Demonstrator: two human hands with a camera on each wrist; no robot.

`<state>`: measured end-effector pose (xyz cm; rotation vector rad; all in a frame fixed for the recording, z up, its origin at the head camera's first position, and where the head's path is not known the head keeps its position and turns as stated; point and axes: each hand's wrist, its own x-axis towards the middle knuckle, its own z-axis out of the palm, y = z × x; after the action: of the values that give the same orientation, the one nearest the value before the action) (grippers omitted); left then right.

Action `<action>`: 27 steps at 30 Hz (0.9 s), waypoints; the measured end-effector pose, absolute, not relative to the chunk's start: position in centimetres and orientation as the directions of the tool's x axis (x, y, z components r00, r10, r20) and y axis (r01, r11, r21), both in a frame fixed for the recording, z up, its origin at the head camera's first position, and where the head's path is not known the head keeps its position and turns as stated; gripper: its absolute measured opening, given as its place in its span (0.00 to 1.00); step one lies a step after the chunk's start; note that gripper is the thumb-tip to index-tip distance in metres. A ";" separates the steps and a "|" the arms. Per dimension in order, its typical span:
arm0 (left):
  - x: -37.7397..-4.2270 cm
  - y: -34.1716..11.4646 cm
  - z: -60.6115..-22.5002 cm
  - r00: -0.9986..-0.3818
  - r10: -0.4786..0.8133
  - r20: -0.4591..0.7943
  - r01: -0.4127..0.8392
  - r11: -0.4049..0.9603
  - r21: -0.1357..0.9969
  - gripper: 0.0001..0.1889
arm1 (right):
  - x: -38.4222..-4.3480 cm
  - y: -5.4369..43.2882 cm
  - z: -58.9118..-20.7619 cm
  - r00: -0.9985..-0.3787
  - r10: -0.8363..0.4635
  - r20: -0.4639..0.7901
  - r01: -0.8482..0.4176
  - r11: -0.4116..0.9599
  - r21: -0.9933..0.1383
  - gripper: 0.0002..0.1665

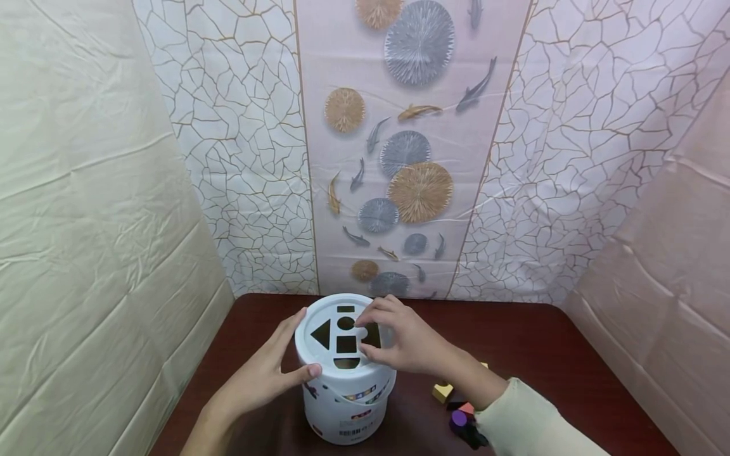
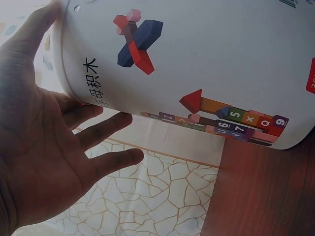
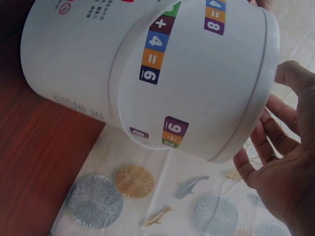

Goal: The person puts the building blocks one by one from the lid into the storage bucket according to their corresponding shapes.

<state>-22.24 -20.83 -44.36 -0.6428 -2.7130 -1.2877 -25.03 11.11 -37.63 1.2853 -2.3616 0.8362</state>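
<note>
A white bucket (image 1: 345, 405) stands upright on the table, its white lid (image 1: 308, 316) pierced by several shaped holes, among them a triangle, a circle and a square. My left hand (image 1: 265, 377) spans the lid's left side, thumb on the front rim and fingers reaching to the back. In the left wrist view its fingers are mostly straight and spread against the bucket. Over the lid's right side hovers my right hand (image 1: 399, 332), fingers bent loosely with a gap between thumb and forefinger. No block shows between them; the palm side is partly hidden.
Right of the bucket, partly under my right forearm, lie loose blocks: a yellow arch block (image 1: 441, 392), a purple round block (image 1: 458, 418), an orange-red block (image 1: 467, 408) and dark ones. The dark red table (image 1: 513, 329) meets patterned cloth walls (image 1: 274, 240).
</note>
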 end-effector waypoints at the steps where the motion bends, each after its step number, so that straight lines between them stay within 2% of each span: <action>1: -22.2 -20.8 -44.4 -0.910 0.339 0.240 0.400 0.561 0.725 0.57 | -25.0 11.3 -37.7 -0.547 -0.648 0.531 -0.837 0.427 -0.342 0.17; 9: -22.2 -20.8 -44.4 -0.907 0.338 0.252 0.409 0.563 0.718 0.57 | -24.9 13.3 -38.1 -0.591 -0.619 0.518 -0.807 0.468 -0.361 0.17; 20: -22.2 -20.7 -44.5 -0.900 0.345 0.267 0.426 0.567 0.705 0.57 | -24.5 15.5 -38.1 -0.618 -0.590 0.520 -0.785 0.507 -0.357 0.18; 27: -22.1 -20.6 -44.4 -0.904 0.342 0.257 0.416 0.568 0.710 0.57 | -24.3 17.0 -38.2 -0.613 -0.581 0.535 -0.785 0.522 -0.333 0.18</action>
<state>-22.11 -20.64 -44.44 -0.6550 -2.7007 -1.2599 -24.28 16.99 -38.18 1.1305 -2.4081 0.7924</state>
